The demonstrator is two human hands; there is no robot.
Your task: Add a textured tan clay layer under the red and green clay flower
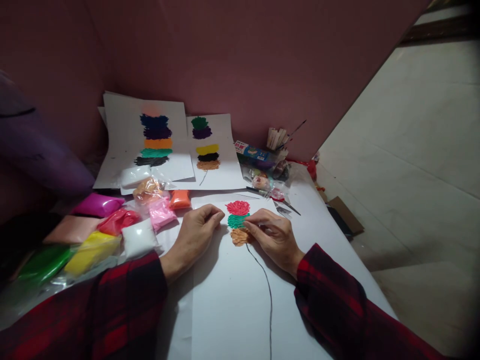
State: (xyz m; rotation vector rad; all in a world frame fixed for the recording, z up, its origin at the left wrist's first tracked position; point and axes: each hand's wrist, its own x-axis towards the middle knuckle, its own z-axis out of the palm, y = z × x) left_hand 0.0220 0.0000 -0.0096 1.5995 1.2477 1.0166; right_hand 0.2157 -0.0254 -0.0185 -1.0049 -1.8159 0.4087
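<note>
A white sheet lies in front of me with a stack of clay patches on it: red, green and orange-brown, above a thin black line. My left hand rests on the sheet's left edge, fingers curled loosely, its fingertips beside the patches. My right hand has fingers pressed together at the boundary of the green and orange-brown patches. Whether it pinches a bit of clay I cannot make out.
Bags of coloured clay lie at the left: magenta, red, pink, orange, yellow, green, white. Two finished sheets lean on the pink wall. Packets and a cup of sticks sit at the back right. The table edge runs along the right.
</note>
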